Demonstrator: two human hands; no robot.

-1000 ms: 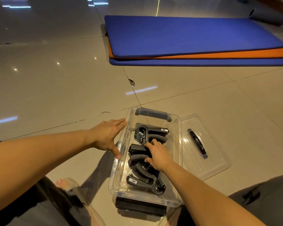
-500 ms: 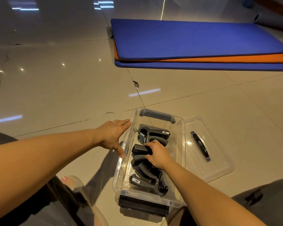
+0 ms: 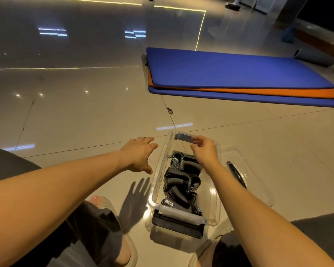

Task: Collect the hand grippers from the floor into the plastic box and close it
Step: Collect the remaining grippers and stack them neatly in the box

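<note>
A clear plastic box [image 3: 158, 182] stands on the tiled floor between my knees. Several black hand grippers [image 3: 179, 182] with metal springs lie piled inside it. Its clear lid [image 3: 258, 189], with a dark handle, lies flat on the floor against the box's right side. My left hand [image 3: 141, 157] hovers with spread fingers just left of the box, above the floor, holding nothing. My right hand [image 3: 204, 151] is raised over the far end of the box, fingers loosely curled near the grey latch [image 3: 183, 138], empty as far as I can see.
A stack of blue and orange exercise mats [image 3: 239, 79] lies on the floor beyond the box to the right. A rolled mat [image 3: 314, 58] rests far right. My knees and clear sandals [image 3: 112, 209] flank the box. A chipped tile joint [image 3: 170, 110] lies ahead.
My right hand has lifted out of the pile of grippers and moved to the far end of the box. My left hand has come off the box's left rim. The camera tilted up.
</note>
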